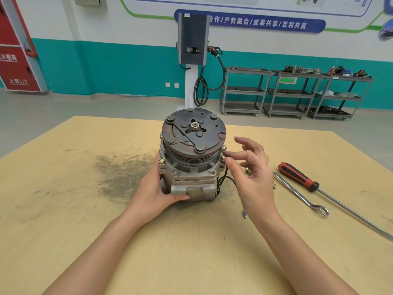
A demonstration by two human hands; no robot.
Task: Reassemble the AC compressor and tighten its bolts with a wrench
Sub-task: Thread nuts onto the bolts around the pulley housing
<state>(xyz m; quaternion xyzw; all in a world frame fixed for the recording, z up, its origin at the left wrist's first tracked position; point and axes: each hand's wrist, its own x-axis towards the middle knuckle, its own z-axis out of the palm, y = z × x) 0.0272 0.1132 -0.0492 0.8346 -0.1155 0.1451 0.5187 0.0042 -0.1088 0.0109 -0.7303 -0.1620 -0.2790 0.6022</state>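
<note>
The AC compressor point(191, 154) stands upright on the wooden table point(85, 209), its rusty clutch plate facing up. My left hand point(155, 188) grips the aluminium body from the left, thumb across its front. My right hand point(251, 171) pinches a bolt point(224, 156) at the flange's right side between thumb and forefinger, the other fingers spread. Two more bolts point(162, 160) sit in the flange at the front left. A ring wrench point(302, 194) lies on the table to the right of my right hand.
A red-handled screwdriver point(297, 176) with a long shaft lies to the right of the wrench. A small loose part point(247, 170) shows behind my right fingers. A dark grease smear point(119, 173) marks the table left of the compressor. Grey shelving carts point(293, 92) stand by the far wall.
</note>
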